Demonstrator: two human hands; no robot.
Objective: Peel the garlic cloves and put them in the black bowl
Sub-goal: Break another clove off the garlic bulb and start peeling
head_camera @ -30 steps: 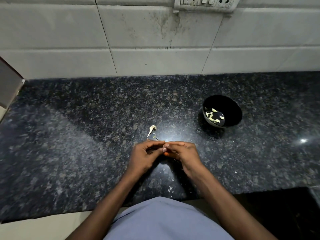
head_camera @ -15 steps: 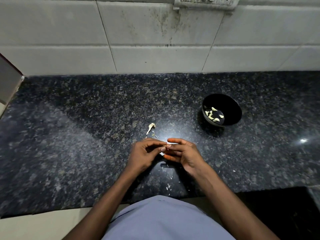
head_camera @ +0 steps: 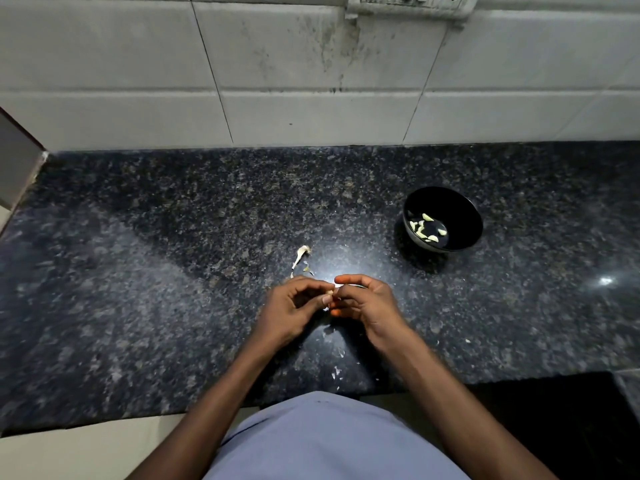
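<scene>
My left hand [head_camera: 292, 311] and my right hand [head_camera: 369, 304] meet fingertip to fingertip over the middle of the dark granite counter. Between them they pinch a small pale garlic clove [head_camera: 331, 295], mostly hidden by the fingers. The black bowl [head_camera: 460, 216] stands to the right and farther back, with several peeled cloves [head_camera: 423, 227] in its bottom. A garlic stem with skin [head_camera: 300, 255] lies on the counter just beyond my left hand.
Small white flakes of garlic skin [head_camera: 336, 370] are scattered on the counter below my hands, near the front edge. A white tiled wall [head_camera: 311, 81] with a socket plate [head_camera: 412, 3] closes the back. A grey panel [head_camera: 15, 174] stands at the far left.
My hands have stayed in place while the fingers work on the clove; my right fingers have opened slightly and a bit of pale skin shows between the fingertips.
</scene>
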